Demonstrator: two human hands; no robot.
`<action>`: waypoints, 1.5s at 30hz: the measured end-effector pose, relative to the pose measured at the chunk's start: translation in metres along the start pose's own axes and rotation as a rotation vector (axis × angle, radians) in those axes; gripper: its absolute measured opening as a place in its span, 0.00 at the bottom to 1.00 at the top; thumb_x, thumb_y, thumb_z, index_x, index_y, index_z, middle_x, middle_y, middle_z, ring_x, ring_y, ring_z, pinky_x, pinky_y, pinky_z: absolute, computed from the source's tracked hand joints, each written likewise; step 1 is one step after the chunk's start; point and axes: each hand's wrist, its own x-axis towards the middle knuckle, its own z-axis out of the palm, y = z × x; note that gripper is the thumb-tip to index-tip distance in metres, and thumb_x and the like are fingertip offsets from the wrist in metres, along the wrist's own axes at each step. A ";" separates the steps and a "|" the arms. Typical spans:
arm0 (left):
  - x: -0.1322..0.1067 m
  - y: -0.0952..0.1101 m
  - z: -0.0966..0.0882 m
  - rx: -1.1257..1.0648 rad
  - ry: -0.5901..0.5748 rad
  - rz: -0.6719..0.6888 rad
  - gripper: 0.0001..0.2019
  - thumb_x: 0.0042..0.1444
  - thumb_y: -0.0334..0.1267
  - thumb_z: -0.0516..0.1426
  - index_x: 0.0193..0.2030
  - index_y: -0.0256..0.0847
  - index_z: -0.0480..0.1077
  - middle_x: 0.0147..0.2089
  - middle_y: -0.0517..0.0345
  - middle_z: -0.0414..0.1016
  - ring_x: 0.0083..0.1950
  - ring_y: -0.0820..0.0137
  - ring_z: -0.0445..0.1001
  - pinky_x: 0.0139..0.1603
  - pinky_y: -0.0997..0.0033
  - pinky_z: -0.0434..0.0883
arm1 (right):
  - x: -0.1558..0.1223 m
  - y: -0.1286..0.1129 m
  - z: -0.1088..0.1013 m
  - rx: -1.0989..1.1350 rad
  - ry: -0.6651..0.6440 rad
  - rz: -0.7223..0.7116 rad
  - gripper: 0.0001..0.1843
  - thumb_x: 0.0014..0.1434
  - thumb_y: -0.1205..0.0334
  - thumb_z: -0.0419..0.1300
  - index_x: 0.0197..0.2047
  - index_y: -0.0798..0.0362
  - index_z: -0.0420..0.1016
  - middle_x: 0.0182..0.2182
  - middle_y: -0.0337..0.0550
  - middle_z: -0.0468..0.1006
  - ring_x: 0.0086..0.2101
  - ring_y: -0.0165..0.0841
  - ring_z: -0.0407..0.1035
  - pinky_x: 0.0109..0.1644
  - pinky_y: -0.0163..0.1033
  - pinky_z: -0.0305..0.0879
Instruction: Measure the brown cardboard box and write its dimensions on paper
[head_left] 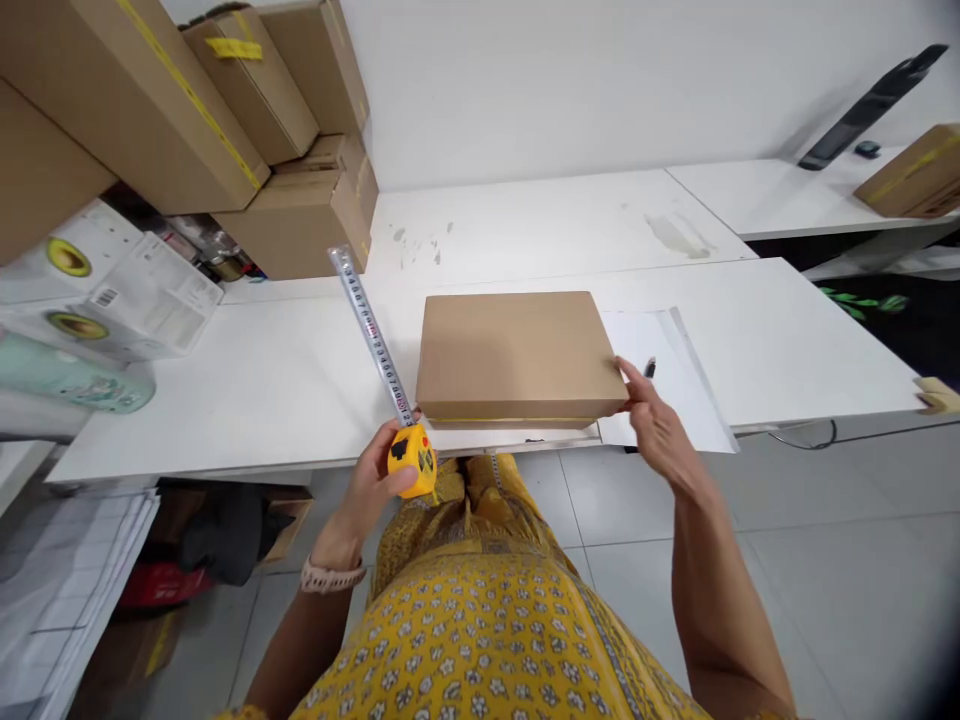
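Observation:
A flat brown cardboard box lies near the front edge of the white table. My left hand is closed around a yellow tape measure at the box's near left corner. Its blade runs out along the box's left side, away from me. My right hand rests against the box's near right corner, thumb and fingers gripping its edge. A black pen lies just behind that hand on white paper sheets.
Stacked cardboard boxes and white printed cartons crowd the left end of the table. A second white surface at the back right holds a brown box and a dark device. Grey tiled floor lies below.

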 end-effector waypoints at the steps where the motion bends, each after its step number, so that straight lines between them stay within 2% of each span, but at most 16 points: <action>1: 0.006 0.003 -0.002 -0.008 -0.038 0.000 0.40 0.44 0.50 0.74 0.64 0.43 0.67 0.52 0.45 0.79 0.45 0.56 0.82 0.40 0.63 0.80 | -0.001 -0.005 0.006 0.014 -0.015 -0.026 0.36 0.67 0.33 0.50 0.72 0.41 0.63 0.56 0.51 0.78 0.40 0.40 0.76 0.44 0.48 0.74; 3: 0.014 0.017 -0.004 -0.017 -0.078 0.050 0.41 0.41 0.50 0.75 0.62 0.44 0.70 0.54 0.45 0.78 0.42 0.57 0.82 0.38 0.62 0.81 | 0.006 -0.021 0.012 0.027 0.012 -0.043 0.36 0.65 0.34 0.56 0.70 0.41 0.66 0.59 0.50 0.76 0.39 0.39 0.74 0.42 0.46 0.74; 6: 0.022 0.046 -0.005 -0.011 -0.069 0.156 0.39 0.39 0.51 0.75 0.60 0.46 0.74 0.68 0.44 0.68 0.40 0.60 0.82 0.39 0.60 0.81 | 0.031 -0.050 0.005 -0.016 0.128 0.017 0.31 0.62 0.36 0.61 0.63 0.43 0.73 0.46 0.47 0.80 0.34 0.37 0.71 0.37 0.45 0.71; 8: 0.025 0.060 -0.004 0.010 -0.086 0.165 0.38 0.39 0.52 0.75 0.59 0.46 0.74 0.72 0.44 0.64 0.40 0.62 0.82 0.41 0.60 0.82 | 0.051 -0.065 -0.003 -0.092 0.204 0.057 0.26 0.62 0.37 0.61 0.56 0.45 0.77 0.42 0.46 0.79 0.35 0.38 0.70 0.37 0.45 0.69; 10: 0.026 0.067 0.000 0.036 -0.107 0.152 0.38 0.40 0.52 0.75 0.59 0.46 0.74 0.72 0.44 0.64 0.40 0.61 0.81 0.40 0.60 0.82 | 0.070 -0.074 -0.008 -0.186 0.269 0.025 0.22 0.63 0.38 0.60 0.49 0.46 0.78 0.46 0.49 0.78 0.43 0.43 0.71 0.42 0.47 0.70; 12: 0.024 0.069 0.005 0.064 -0.099 0.158 0.36 0.42 0.52 0.74 0.59 0.45 0.73 0.71 0.43 0.64 0.42 0.60 0.81 0.39 0.60 0.82 | 0.088 -0.077 -0.010 -0.269 0.295 -0.071 0.18 0.64 0.42 0.59 0.46 0.46 0.78 0.52 0.51 0.76 0.51 0.47 0.69 0.50 0.52 0.68; 15: 0.014 0.070 0.021 0.092 -0.095 0.206 0.36 0.45 0.49 0.73 0.62 0.48 0.71 0.75 0.44 0.58 0.46 0.59 0.79 0.41 0.62 0.81 | 0.109 -0.082 -0.005 -0.348 0.240 -0.234 0.13 0.69 0.52 0.52 0.44 0.46 0.75 0.52 0.50 0.78 0.53 0.46 0.69 0.58 0.55 0.62; 17: 0.007 0.067 0.038 0.083 -0.172 0.192 0.36 0.44 0.48 0.74 0.61 0.48 0.71 0.77 0.45 0.53 0.48 0.60 0.78 0.43 0.62 0.80 | 0.118 -0.087 0.004 -0.389 0.203 -0.321 0.15 0.70 0.60 0.46 0.46 0.46 0.74 0.48 0.48 0.80 0.50 0.44 0.71 0.59 0.55 0.59; 18: 0.005 0.064 0.046 0.076 -0.235 0.154 0.36 0.44 0.47 0.74 0.61 0.48 0.71 0.76 0.45 0.55 0.48 0.61 0.77 0.44 0.63 0.79 | 0.122 -0.089 0.009 -0.406 0.201 -0.347 0.16 0.70 0.62 0.44 0.46 0.47 0.73 0.46 0.48 0.81 0.49 0.43 0.71 0.58 0.54 0.59; 21: 0.006 0.044 0.072 0.053 -0.412 -0.014 0.37 0.46 0.45 0.74 0.63 0.45 0.69 0.60 0.47 0.71 0.46 0.64 0.75 0.44 0.67 0.76 | 0.128 -0.097 0.023 -0.437 0.218 -0.358 0.16 0.70 0.62 0.43 0.45 0.47 0.72 0.41 0.47 0.81 0.44 0.42 0.72 0.56 0.51 0.59; 23: 0.011 0.026 0.084 0.021 -0.469 -0.097 0.38 0.48 0.46 0.73 0.64 0.44 0.67 0.48 0.53 0.73 0.43 0.67 0.72 0.40 0.71 0.73 | 0.130 -0.099 0.029 -0.444 0.228 -0.339 0.15 0.71 0.60 0.43 0.44 0.47 0.71 0.40 0.46 0.80 0.43 0.42 0.72 0.55 0.51 0.59; 25: 0.013 0.011 0.090 -0.019 -0.492 -0.146 0.39 0.48 0.47 0.73 0.65 0.43 0.66 0.44 0.57 0.71 0.40 0.70 0.70 0.38 0.72 0.71 | 0.131 -0.101 0.031 -0.444 0.223 -0.324 0.15 0.72 0.59 0.43 0.45 0.47 0.71 0.41 0.46 0.81 0.42 0.42 0.71 0.54 0.50 0.58; 28: 0.012 0.000 0.093 -0.054 -0.499 -0.188 0.39 0.46 0.49 0.73 0.64 0.42 0.66 0.44 0.57 0.71 0.39 0.70 0.70 0.39 0.71 0.70 | 0.131 -0.102 0.030 -0.451 0.206 -0.317 0.17 0.72 0.59 0.42 0.52 0.47 0.71 0.44 0.47 0.81 0.44 0.43 0.71 0.54 0.50 0.57; 34: 0.008 -0.002 0.090 -0.067 -0.486 -0.226 0.40 0.46 0.51 0.73 0.64 0.40 0.66 0.45 0.55 0.71 0.43 0.66 0.72 0.42 0.68 0.70 | 0.130 -0.103 0.031 -0.547 0.156 -0.393 0.27 0.69 0.68 0.41 0.65 0.45 0.66 0.44 0.47 0.78 0.43 0.43 0.66 0.52 0.50 0.56; 39: 0.009 -0.007 0.090 -0.081 -0.496 -0.256 0.42 0.45 0.51 0.73 0.65 0.42 0.65 0.45 0.56 0.70 0.41 0.67 0.72 0.41 0.69 0.69 | 0.135 -0.098 0.034 -0.600 0.138 -0.461 0.30 0.69 0.67 0.44 0.69 0.36 0.64 0.47 0.47 0.75 0.43 0.44 0.63 0.51 0.50 0.56; 45: 0.012 -0.011 0.091 -0.039 -0.508 -0.241 0.39 0.46 0.50 0.72 0.63 0.43 0.66 0.46 0.56 0.70 0.41 0.68 0.70 0.42 0.68 0.69 | 0.140 -0.092 0.036 -0.608 0.126 -0.461 0.27 0.71 0.63 0.44 0.65 0.34 0.71 0.49 0.48 0.74 0.45 0.45 0.62 0.52 0.52 0.55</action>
